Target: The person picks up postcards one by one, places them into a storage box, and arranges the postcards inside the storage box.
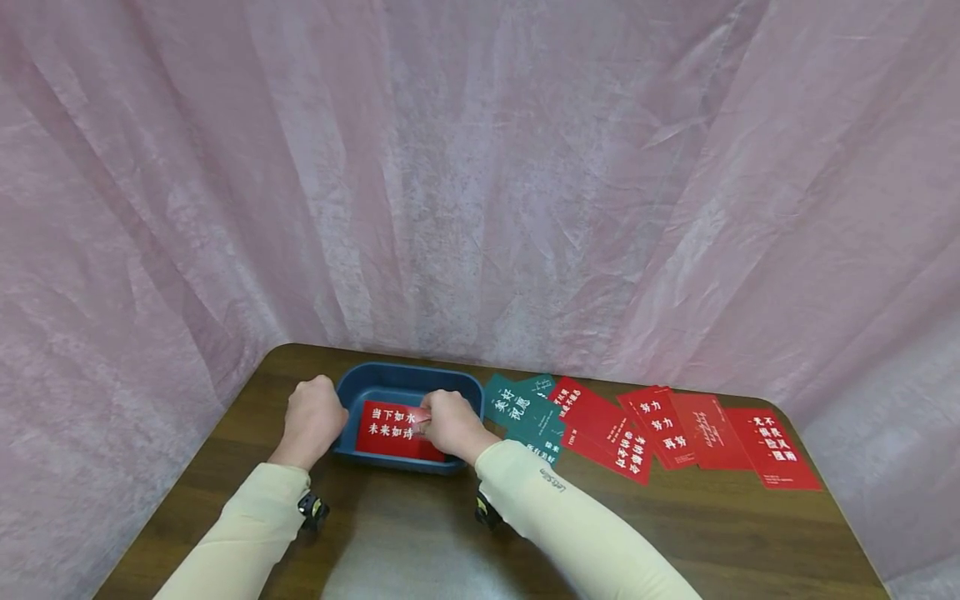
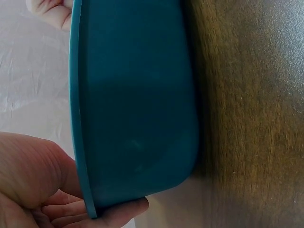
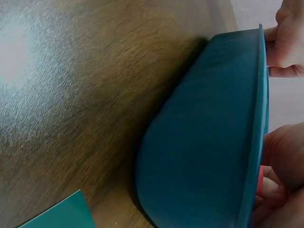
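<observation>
A red card (image 1: 393,429) printed with white characters lies in a dark blue tray (image 1: 408,379), which sits near the table's far-left corner. The right hand (image 1: 448,425) reaches over the tray's right rim with its fingers curled together, pinching the card's right end, apparently to steady or position it flat on the tray floor. The left hand (image 1: 315,417) is closed against the tray's left rim; the left wrist view shows its fingers (image 2: 118,211) hooked around the tray edge, seemingly to keep the tray from sliding on the smooth wood. The tray's outer wall (image 3: 204,142) rests directly on the brown wooden table (image 1: 675,533). Just right of the tray, a few green cards (image 1: 525,408) overlap one another, and beyond them a loose row of red cards (image 1: 675,429) runs along the table's far edge toward its right corner, spread face up so their print is readable. A pink cloth backdrop (image 1: 480,167) hangs behind the table.
</observation>
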`<state>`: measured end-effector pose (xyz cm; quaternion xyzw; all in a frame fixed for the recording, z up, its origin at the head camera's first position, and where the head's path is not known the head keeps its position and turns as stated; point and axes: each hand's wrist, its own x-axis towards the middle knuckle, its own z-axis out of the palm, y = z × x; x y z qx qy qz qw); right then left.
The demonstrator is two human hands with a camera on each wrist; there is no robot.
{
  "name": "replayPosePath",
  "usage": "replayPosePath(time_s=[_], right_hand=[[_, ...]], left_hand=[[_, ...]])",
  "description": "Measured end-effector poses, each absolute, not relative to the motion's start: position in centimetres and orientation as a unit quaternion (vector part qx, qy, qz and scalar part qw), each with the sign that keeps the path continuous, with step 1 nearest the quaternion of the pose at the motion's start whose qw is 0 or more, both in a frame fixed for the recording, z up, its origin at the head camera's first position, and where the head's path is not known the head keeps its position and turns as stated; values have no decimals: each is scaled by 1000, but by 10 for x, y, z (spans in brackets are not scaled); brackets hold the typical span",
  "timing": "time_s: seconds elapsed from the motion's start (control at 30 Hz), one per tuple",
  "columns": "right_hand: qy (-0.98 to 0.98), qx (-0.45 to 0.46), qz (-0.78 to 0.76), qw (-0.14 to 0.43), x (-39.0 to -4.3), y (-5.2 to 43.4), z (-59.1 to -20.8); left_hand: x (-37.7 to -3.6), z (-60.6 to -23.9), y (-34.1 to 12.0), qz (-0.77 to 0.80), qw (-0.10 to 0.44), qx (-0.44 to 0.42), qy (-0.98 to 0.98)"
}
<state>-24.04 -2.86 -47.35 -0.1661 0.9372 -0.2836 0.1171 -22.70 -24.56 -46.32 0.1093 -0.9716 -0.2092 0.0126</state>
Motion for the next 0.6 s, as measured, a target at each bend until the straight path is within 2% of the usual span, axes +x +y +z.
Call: replayPosePath(time_s=[0.33,0.6], right_hand=[[953,-157,-236,108,-241,-27,-474],[957,-179,-209,86,-242,-28,-480]], left_hand=[[-228,-462,-244,-208,-3,119,-971],[-228,-462,-243,-200,13,119,-973]])
